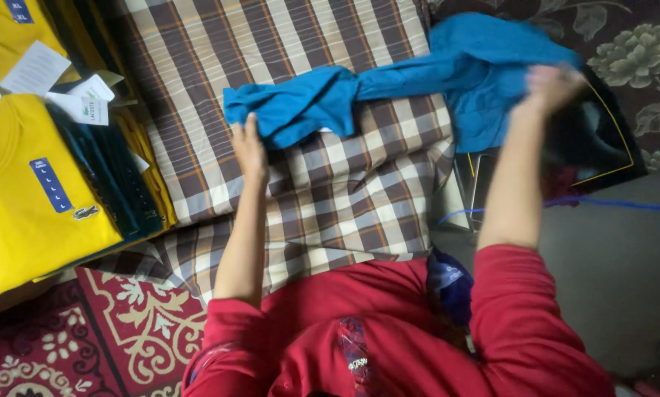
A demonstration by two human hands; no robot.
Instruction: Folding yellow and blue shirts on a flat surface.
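The blue garment [447,88] stretches between both hands over the checked cushion [330,191]. The left hand [249,151] lies flat, fingers together, pressing its near end; the blurred right hand [554,87] grips the far end, raised.

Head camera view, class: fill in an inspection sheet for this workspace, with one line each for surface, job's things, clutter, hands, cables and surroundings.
Surface: brown and cream checked cushion under the work.
Job's things: blue garment, crumpled, spread across the cushion's far part.
Clutter: folded yellow shirts with paper tags stacked on the left; dark green folded garments beside them.
Hands: left hand rests at the blue garment's near edge; right hand, blurred, grips its other end.
Cables: thin blue cord on the right.
Surroundings: red patterned rug, floral dark fabric, grey floor.
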